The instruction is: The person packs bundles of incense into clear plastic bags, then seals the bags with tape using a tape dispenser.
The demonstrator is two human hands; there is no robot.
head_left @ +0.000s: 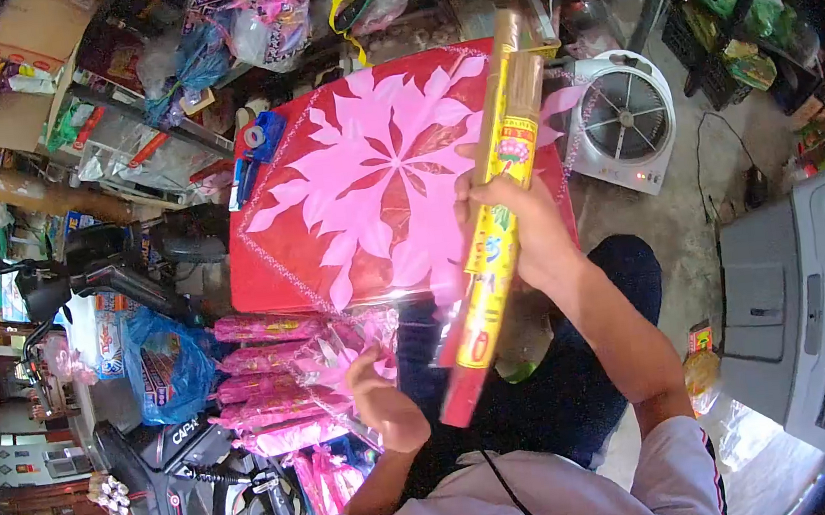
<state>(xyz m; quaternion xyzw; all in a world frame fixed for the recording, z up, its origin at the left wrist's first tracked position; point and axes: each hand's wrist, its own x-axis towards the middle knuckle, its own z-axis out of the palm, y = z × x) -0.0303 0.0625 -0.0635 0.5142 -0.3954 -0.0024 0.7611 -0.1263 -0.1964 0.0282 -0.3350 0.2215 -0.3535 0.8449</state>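
My right hand [519, 216] is wrapped around two long packs of incense sticks [498, 248] with yellow printed labels. They are held slanted over the front edge of the table, tan ends up and red ends down toward my lap. At the lower left, my left hand [382, 401] is closed on a clear and pink plastic wrapper [335, 358]; part of its fingers is hidden by the film. Beside it lie several pink-wrapped bundles [265, 386] in a row.
A low red table [263, 273] with a pink flower pattern stands in front of me, with tape [255, 135] and pens at its left corner. A box fan [624, 120] is at the right. A motorbike [146, 497] and a blue bag [167, 364] are at the left.
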